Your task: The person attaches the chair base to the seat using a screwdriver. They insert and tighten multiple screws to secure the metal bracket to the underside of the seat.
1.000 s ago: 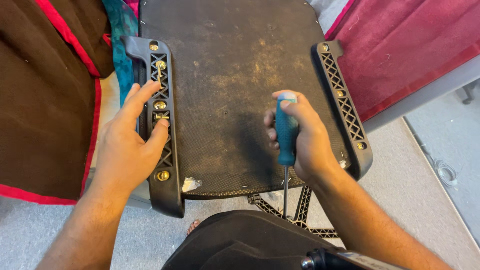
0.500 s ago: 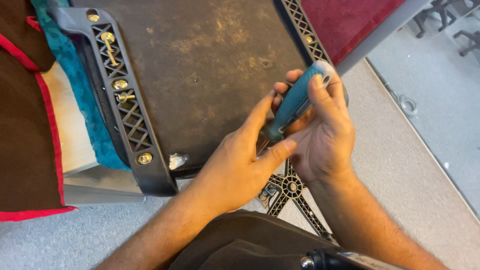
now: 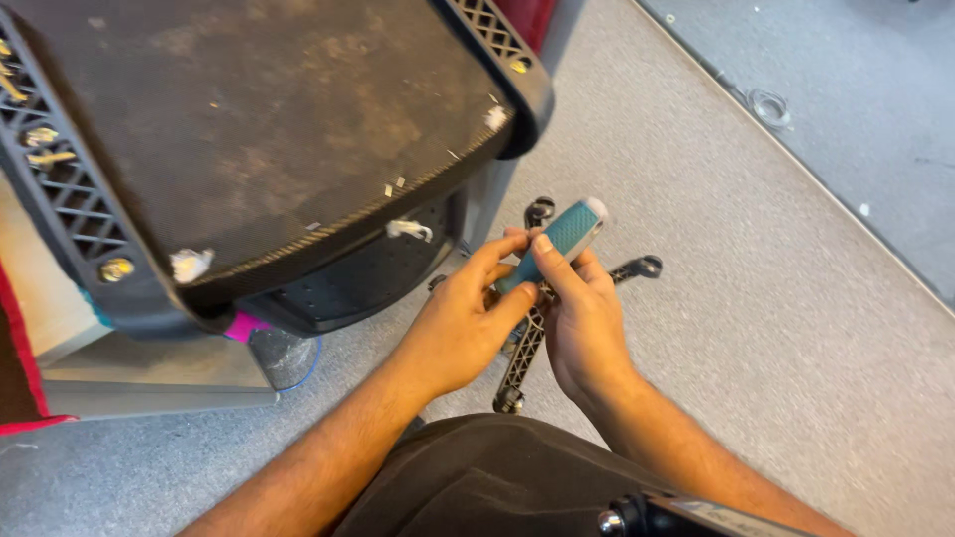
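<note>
Grey carpet (image 3: 756,298) covers the floor, with a darker smooth strip at the far right.

Far left: an upturned chair seat (image 3: 259,129), its dark, dusty underside facing me, resting on a grey ledge (image 3: 149,383) so the fittings are within reach. Along its left edge runs a black lattice bracket (image 3: 70,209), studded with brass bolts (image 3: 114,268); a matching bracket (image 3: 497,50) runs along the right edge. Scraps of white stuffing (image 3: 189,264) cling near the seat's near rim.

Centre: my left hand (image 3: 463,323), fingers partly curled, fingertips closed around the lower end of the screwdriver where handle meets shaft, seemingly to steady it. Whether the shaft itself is pinched, I cannot tell; my fingers hide it.

Centre, just right: the screwdriver (image 3: 562,239), teal textured handle with a pale cap, tilted so the cap points up and to the right, held over the carpet in front of the seat and apart from it.

Right of that: my right hand (image 3: 582,318), wrapped around the handle from the near side, thumb lying across the grip.

Beneath both hands: a black star-shaped chair base (image 3: 532,343), lying flat on the carpet, its arms ending in sockets.

Near edge: my dark-clad lap (image 3: 477,477).
</note>
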